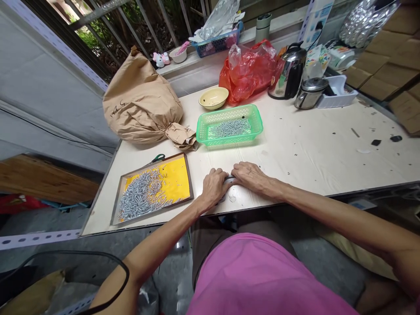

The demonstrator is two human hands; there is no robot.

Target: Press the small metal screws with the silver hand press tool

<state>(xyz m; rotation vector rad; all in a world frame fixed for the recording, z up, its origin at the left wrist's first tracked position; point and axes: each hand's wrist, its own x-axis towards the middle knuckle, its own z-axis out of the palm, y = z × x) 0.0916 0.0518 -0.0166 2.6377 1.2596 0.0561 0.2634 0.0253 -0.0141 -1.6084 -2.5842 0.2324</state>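
Note:
Near the table's front edge, my left hand and my right hand are close together, fingers curled. Between them shows a small dark grey metal-looking piece, gripped from both sides; most of it is hidden by the fingers. To the left lies a shallow tray with a yellow bottom, heaped with small silvery metal pins. Beyond my hands stands a green plastic basket holding more small silvery metal pieces.
Scissors lie behind the tray. A brown paper sack, a cream bowl, a red plastic bag, a kettle and a metal pot stand along the back. Dark scraps dot the table's right side.

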